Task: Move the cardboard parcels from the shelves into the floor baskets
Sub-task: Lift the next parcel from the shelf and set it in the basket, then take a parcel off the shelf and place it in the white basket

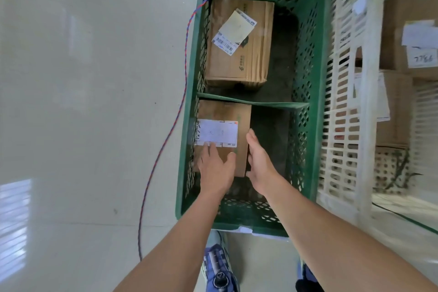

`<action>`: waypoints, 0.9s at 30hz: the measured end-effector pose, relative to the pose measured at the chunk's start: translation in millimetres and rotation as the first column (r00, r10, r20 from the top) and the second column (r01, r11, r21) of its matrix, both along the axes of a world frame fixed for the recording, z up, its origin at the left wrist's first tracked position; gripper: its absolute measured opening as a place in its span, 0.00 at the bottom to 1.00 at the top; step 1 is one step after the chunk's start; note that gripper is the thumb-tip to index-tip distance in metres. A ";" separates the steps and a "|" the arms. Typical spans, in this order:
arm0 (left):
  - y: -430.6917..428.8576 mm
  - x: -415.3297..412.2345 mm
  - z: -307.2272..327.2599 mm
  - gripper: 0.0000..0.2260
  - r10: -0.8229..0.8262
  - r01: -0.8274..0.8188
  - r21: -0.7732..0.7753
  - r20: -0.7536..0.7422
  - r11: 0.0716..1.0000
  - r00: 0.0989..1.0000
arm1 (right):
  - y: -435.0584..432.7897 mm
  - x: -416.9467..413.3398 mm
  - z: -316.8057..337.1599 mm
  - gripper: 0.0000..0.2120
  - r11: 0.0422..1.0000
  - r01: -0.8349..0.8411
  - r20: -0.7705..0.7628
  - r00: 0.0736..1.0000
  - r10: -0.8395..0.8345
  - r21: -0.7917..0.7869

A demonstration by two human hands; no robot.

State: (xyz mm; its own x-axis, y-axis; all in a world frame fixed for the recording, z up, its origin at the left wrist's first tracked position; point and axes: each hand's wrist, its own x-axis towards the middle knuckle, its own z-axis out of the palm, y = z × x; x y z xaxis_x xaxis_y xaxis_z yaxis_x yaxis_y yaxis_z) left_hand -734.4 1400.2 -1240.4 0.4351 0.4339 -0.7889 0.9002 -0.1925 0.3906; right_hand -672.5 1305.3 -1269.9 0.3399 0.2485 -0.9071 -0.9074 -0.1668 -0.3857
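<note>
the left grip [214, 166] is lying flat and wide on top of the near parcel [225, 110]. the right grip [259, 161], fingers straight, is pressing its right side. the parcel is sitting in the near compartment of the green basket [318, 78], against the left wall.

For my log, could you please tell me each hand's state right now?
Left hand: open, resting flat on top of the near parcel.
Right hand: open, flat against that parcel's right side.
</note>
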 end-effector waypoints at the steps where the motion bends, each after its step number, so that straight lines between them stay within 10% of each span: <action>1: 2.0 2.2 -2.8 0.32 -0.004 0.003 -0.028 -0.015 1.000 1.000 | 0.6 0.4 -1.8 0.27 1.000 -0.006 -0.003 1.000 0.006 0.000; 11: 14.6 17.5 65.7 0.25 0.116 -0.106 -0.147 0.067 0.983 0.991 | -3.9 20.1 84.4 0.31 0.998 -0.058 0.173 0.984 0.053 0.022; 27: -69.7 101.7 559.0 0.36 0.000 0.139 -0.182 0.608 0.973 0.794 | -134.5 73.1 584.1 0.26 0.969 0.162 0.647 0.722 -0.246 0.187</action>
